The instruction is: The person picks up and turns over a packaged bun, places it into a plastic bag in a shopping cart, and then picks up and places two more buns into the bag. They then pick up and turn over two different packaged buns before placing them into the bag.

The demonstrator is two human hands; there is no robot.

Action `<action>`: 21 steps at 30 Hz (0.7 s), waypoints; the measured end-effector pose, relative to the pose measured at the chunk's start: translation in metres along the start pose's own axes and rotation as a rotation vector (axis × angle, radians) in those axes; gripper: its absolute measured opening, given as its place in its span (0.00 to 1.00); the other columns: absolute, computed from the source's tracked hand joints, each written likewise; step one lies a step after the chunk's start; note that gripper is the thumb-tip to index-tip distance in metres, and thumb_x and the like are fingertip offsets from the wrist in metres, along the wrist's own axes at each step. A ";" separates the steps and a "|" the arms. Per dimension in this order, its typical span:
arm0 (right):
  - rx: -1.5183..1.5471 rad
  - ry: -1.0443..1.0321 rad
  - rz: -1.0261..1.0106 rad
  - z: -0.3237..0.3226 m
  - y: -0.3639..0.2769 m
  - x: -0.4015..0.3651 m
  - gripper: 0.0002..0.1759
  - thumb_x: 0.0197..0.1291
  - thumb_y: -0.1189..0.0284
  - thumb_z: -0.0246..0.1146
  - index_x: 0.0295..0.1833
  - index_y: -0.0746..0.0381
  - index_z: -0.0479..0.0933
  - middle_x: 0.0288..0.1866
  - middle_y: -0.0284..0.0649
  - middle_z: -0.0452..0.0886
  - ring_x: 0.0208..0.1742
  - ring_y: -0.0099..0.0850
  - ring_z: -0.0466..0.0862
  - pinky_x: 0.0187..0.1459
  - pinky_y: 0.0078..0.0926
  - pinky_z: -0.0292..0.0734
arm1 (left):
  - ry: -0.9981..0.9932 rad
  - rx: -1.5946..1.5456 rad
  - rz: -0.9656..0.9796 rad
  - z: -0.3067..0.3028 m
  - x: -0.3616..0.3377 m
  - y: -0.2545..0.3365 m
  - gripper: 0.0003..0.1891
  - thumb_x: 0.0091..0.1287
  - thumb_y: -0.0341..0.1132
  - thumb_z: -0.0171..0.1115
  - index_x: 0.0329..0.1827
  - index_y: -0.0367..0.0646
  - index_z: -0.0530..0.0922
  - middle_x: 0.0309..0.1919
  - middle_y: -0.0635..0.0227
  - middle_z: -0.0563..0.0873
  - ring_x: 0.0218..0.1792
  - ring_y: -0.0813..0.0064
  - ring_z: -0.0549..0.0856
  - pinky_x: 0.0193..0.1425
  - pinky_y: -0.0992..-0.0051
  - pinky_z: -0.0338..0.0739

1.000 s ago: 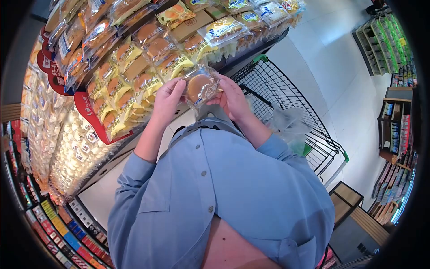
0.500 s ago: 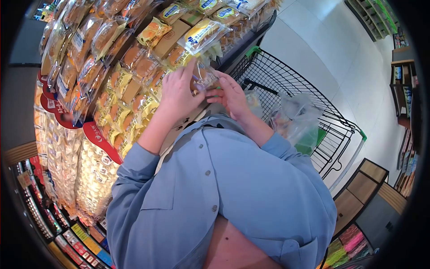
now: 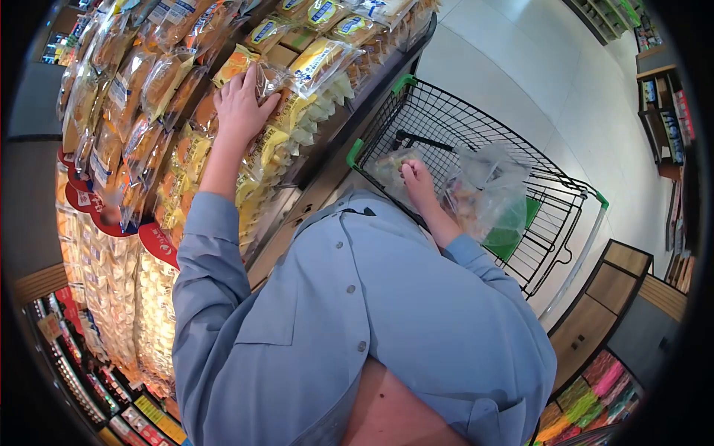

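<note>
Left hand [image 3: 239, 104]: fingers spread flat on wrapped cake packets [image 3: 277, 74], bakery shelf [image 3: 320, 160]; none lifted yet.
Right hand [image 3: 417, 176]: grip pinching wrapped bun packet [image 3: 389, 165], low inside shopping cart [image 3: 461, 126], beside clear bags [image 3: 487, 197]; apparently not yet released.

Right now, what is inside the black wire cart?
Inside the cart are the right hand, its fingers holding a clear-wrapped package, some clear plastic bags and something green. What the bags contain, and what lies under them, is covered.
</note>
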State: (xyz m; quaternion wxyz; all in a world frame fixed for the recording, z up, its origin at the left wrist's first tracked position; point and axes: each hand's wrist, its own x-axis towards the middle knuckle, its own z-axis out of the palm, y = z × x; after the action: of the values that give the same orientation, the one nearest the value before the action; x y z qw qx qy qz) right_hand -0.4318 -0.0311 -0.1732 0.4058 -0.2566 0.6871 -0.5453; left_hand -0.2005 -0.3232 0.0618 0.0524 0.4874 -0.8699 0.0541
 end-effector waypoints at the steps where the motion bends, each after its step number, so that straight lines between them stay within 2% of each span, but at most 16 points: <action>1: -0.001 0.008 0.008 -0.007 0.006 -0.005 0.12 0.71 0.66 0.57 0.51 0.63 0.78 0.42 0.40 0.84 0.38 0.31 0.84 0.40 0.26 0.77 | -0.007 -0.004 0.008 0.004 0.000 -0.001 0.43 0.62 0.56 0.64 0.77 0.48 0.61 0.63 0.56 0.75 0.66 0.53 0.73 0.72 0.53 0.59; 3: -0.313 0.073 -0.009 -0.020 0.020 -0.012 0.16 0.68 0.64 0.58 0.50 0.66 0.79 0.43 0.43 0.85 0.42 0.31 0.84 0.43 0.28 0.77 | 0.040 0.062 -0.005 0.015 -0.001 -0.005 0.44 0.63 0.57 0.63 0.79 0.48 0.58 0.68 0.55 0.71 0.69 0.54 0.70 0.73 0.46 0.57; 4: -0.314 0.074 -0.004 -0.024 0.027 -0.015 0.16 0.68 0.64 0.58 0.50 0.66 0.79 0.43 0.43 0.85 0.42 0.31 0.84 0.43 0.28 0.77 | 0.036 0.065 -0.006 0.020 -0.002 -0.004 0.44 0.64 0.56 0.62 0.79 0.46 0.56 0.73 0.53 0.66 0.72 0.52 0.67 0.73 0.43 0.55; 7: -0.456 0.147 0.020 -0.034 0.050 -0.018 0.17 0.66 0.63 0.59 0.43 0.68 0.81 0.35 0.47 0.85 0.40 0.34 0.85 0.43 0.31 0.77 | 0.167 0.119 0.044 0.030 -0.003 -0.001 0.44 0.66 0.56 0.61 0.80 0.45 0.54 0.74 0.50 0.64 0.73 0.49 0.65 0.73 0.40 0.52; 9: -0.489 0.048 0.124 -0.038 0.064 -0.013 0.20 0.67 0.60 0.57 0.38 0.68 0.81 0.30 0.47 0.85 0.37 0.37 0.86 0.42 0.33 0.78 | 0.186 0.118 0.060 0.022 -0.006 0.005 0.43 0.66 0.54 0.62 0.79 0.43 0.55 0.73 0.48 0.64 0.73 0.48 0.64 0.74 0.41 0.52; 10: -0.482 0.054 0.137 -0.038 0.052 -0.014 0.20 0.67 0.60 0.57 0.38 0.68 0.81 0.30 0.47 0.85 0.37 0.37 0.86 0.42 0.33 0.78 | 0.208 0.113 0.074 0.013 -0.008 0.013 0.43 0.66 0.52 0.62 0.79 0.41 0.55 0.73 0.46 0.64 0.73 0.46 0.63 0.74 0.41 0.51; 11: -0.428 -0.053 0.237 -0.042 0.039 -0.016 0.20 0.66 0.61 0.57 0.36 0.68 0.81 0.30 0.49 0.85 0.37 0.41 0.86 0.42 0.35 0.78 | 0.195 0.110 0.094 0.003 -0.012 0.022 0.43 0.66 0.52 0.62 0.79 0.41 0.55 0.73 0.46 0.64 0.73 0.46 0.63 0.74 0.41 0.51; 12: -0.371 -0.156 0.338 -0.046 0.031 -0.018 0.20 0.65 0.61 0.57 0.34 0.69 0.81 0.30 0.51 0.85 0.36 0.44 0.86 0.42 0.36 0.78 | 0.237 -0.035 0.183 -0.008 -0.018 0.033 0.40 0.66 0.48 0.63 0.77 0.40 0.58 0.72 0.45 0.64 0.72 0.45 0.64 0.74 0.44 0.55; 13: -0.366 -0.141 0.359 -0.050 0.041 -0.016 0.20 0.65 0.61 0.57 0.34 0.69 0.81 0.30 0.51 0.85 0.36 0.44 0.86 0.42 0.36 0.78 | 0.276 -0.186 0.268 -0.018 -0.024 0.045 0.38 0.66 0.45 0.64 0.76 0.38 0.60 0.72 0.43 0.65 0.71 0.44 0.65 0.73 0.47 0.58; 14: -0.551 -0.270 0.232 -0.054 0.055 -0.014 0.19 0.64 0.61 0.55 0.35 0.67 0.82 0.34 0.54 0.84 0.41 0.49 0.85 0.44 0.40 0.77 | 0.289 -0.329 0.371 -0.029 -0.029 0.061 0.34 0.64 0.38 0.66 0.72 0.37 0.66 0.67 0.43 0.72 0.67 0.43 0.71 0.69 0.53 0.66; 15: -0.734 -0.404 0.096 -0.056 0.070 -0.013 0.19 0.62 0.61 0.54 0.36 0.66 0.83 0.39 0.57 0.84 0.45 0.53 0.83 0.46 0.44 0.77 | 0.276 -0.338 0.377 -0.033 -0.040 0.077 0.34 0.64 0.38 0.66 0.72 0.37 0.66 0.67 0.43 0.72 0.67 0.43 0.71 0.69 0.53 0.66; 16: -0.651 -0.374 0.036 -0.056 0.083 -0.016 0.19 0.60 0.66 0.55 0.50 0.66 0.82 0.38 0.59 0.84 0.45 0.54 0.83 0.49 0.46 0.77 | 0.157 -0.476 0.440 -0.037 -0.052 0.093 0.32 0.65 0.37 0.66 0.71 0.36 0.67 0.66 0.45 0.73 0.67 0.45 0.72 0.70 0.55 0.66; 17: -0.653 -0.377 0.045 -0.054 0.088 -0.017 0.19 0.60 0.66 0.55 0.50 0.66 0.82 0.38 0.59 0.84 0.45 0.54 0.83 0.49 0.46 0.77 | 0.039 -0.612 0.496 -0.038 -0.061 0.105 0.30 0.66 0.36 0.65 0.70 0.36 0.68 0.65 0.47 0.75 0.67 0.48 0.72 0.71 0.58 0.66; 19: -0.731 -0.179 -0.086 -0.045 0.091 -0.018 0.27 0.60 0.68 0.55 0.65 0.66 0.73 0.46 0.62 0.83 0.52 0.55 0.82 0.56 0.42 0.76 | -0.139 -0.655 0.563 -0.022 -0.077 0.125 0.26 0.65 0.35 0.66 0.65 0.35 0.73 0.62 0.49 0.78 0.64 0.48 0.75 0.70 0.57 0.68; 20: -0.736 -0.189 -0.082 -0.044 0.089 -0.016 0.27 0.60 0.68 0.55 0.65 0.66 0.73 0.46 0.62 0.83 0.52 0.55 0.82 0.56 0.42 0.76 | -0.176 -0.660 0.572 -0.006 -0.087 0.132 0.26 0.65 0.36 0.66 0.64 0.36 0.74 0.62 0.48 0.78 0.64 0.47 0.75 0.69 0.57 0.69; 21: -0.690 -0.227 -0.003 -0.042 0.084 -0.012 0.29 0.61 0.69 0.54 0.69 0.67 0.68 0.51 0.63 0.81 0.56 0.55 0.80 0.59 0.40 0.74 | -0.214 -0.664 0.581 0.013 -0.098 0.138 0.25 0.64 0.38 0.66 0.63 0.37 0.75 0.61 0.48 0.78 0.63 0.47 0.75 0.69 0.57 0.69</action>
State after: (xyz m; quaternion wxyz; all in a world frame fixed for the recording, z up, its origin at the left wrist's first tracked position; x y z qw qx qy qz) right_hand -0.4534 0.0244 -0.2470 0.3683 -0.4386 0.7807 -0.2500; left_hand -0.2678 -0.1704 0.0291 0.0985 0.1824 -0.9414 -0.2661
